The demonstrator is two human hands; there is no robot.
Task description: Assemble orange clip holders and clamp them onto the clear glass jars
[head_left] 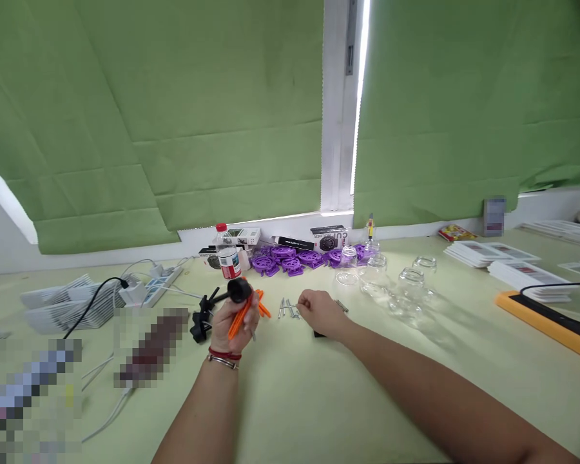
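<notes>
My left hand (222, 335) is closed around an orange plastic piece (238, 320) and a black cup-shaped part (240, 290) with a stem. A short metal tip pokes out beneath its fingers. More black plastic parts (202, 320) lie just left of that hand, and another orange piece (263, 305) is behind it. My right hand (320, 310) rests low over the table, fingers pinched together beside several metal screws (290, 309); whatever sits in the pinch is hidden. A coiled spring (341, 306) shows behind the right wrist, with a dark item (318, 334) partly under it.
Purple plastic parts (290, 261), boxes (329, 238) and a red-capped bottle (229, 256) line the back. Clear glass jars (410, 283) stand to the right, near white card stacks (526, 277). A power strip (160, 287), cables and white stacked pieces (72, 306) occupy the left.
</notes>
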